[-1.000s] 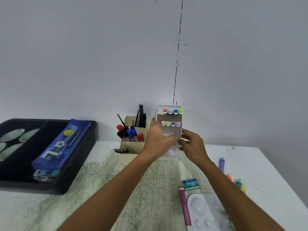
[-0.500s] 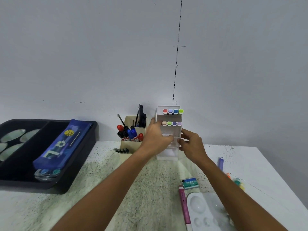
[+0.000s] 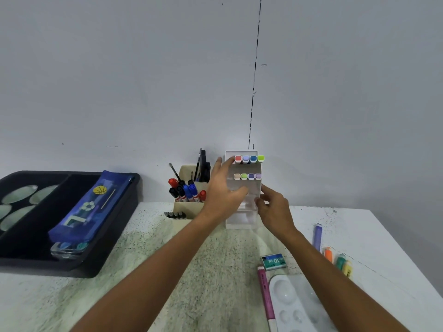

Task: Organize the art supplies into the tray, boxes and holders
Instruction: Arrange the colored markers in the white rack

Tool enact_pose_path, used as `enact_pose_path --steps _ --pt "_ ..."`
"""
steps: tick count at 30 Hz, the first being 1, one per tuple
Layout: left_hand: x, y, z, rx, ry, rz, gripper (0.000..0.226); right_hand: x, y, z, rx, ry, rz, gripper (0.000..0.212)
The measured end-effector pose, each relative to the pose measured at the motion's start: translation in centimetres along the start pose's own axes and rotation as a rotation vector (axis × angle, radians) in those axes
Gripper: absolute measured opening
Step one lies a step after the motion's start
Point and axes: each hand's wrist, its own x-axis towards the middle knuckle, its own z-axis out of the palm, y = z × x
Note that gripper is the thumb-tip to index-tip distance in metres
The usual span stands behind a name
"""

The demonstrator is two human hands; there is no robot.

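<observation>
- The white tiered marker holder [image 3: 243,213] stands upright on the table [image 3: 191,255], against the wall, just right of the beige pen holder [image 3: 188,208]
- The left hand [image 3: 221,191] lies against the white holder's left side, fingers reaching up toward the red-capped marker [image 3: 238,159] in the top row; the thumb crosses the front of the holder, so the hand seems to clasp its left edge
- The right hand [image 3: 274,208] is at the holder's right edge with fingers curled; it seems to pinch the side wall, though the contact is not clear
- The top row holds four markers with red, lilac, blue and green caps; the second row [image 3: 247,176] holds four more with tan, green, dark blue and purple caps; the lower tiers look unfilled
- The beige pen holder carries red, blue and black markers in front and brushes behind; a row of dark caps [image 3: 175,214] lies at its left foot
- A black tray [image 3: 112,248] sits at the table's left end, with a blue pencil case [image 3: 84,212] laid slantwise across it
- Near the right forearm lie a small green box [image 3: 273,261], a pink pen [image 3: 266,293] and a white paint palette [image 3: 294,305]
- Further right, a purple marker [image 3: 317,236] and orange, green and yellow highlighters [image 3: 339,261] lie loose on the table
</observation>
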Motion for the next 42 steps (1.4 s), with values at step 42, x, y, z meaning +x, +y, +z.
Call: enact_pose_path --steps 42 --pt "-9.0 -6.4 -2.2 -0.120 -0.401 -0.130 0.027 -1.6 8.7 -8.6 -0.209 0.111 0.452 0.018"
